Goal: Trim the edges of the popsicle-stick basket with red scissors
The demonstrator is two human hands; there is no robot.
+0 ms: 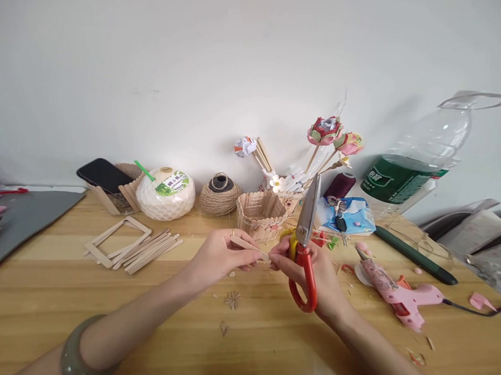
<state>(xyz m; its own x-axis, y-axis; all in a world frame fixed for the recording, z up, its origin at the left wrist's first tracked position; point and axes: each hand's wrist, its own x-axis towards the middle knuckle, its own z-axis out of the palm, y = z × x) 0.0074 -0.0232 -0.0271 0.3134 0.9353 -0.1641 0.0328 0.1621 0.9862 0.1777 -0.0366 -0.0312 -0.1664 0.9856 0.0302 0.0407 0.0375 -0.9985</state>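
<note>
My left hand (226, 253) pinches a wooden craft stick (244, 244) between thumb and fingers, just in front of a small basket (262, 212) made of craft sticks. Scissors (308, 218) with one red and one yellow handle sit in my right hand (318, 276), blades pointing up and slightly apart. My right thumb and fingertip meet at the near end of the stick, touching or almost touching it; which of these I cannot tell. Small wood scraps (233, 300) lie on the table below my hands.
Loose craft sticks (151, 251) and a stick frame (118, 239) lie left. Behind stand a white coconut (166, 195), a twine spool (220, 197) and paper flowers (325, 132). A pink glue gun (401, 297) with a cord, and a large plastic bottle (421, 156), are at right.
</note>
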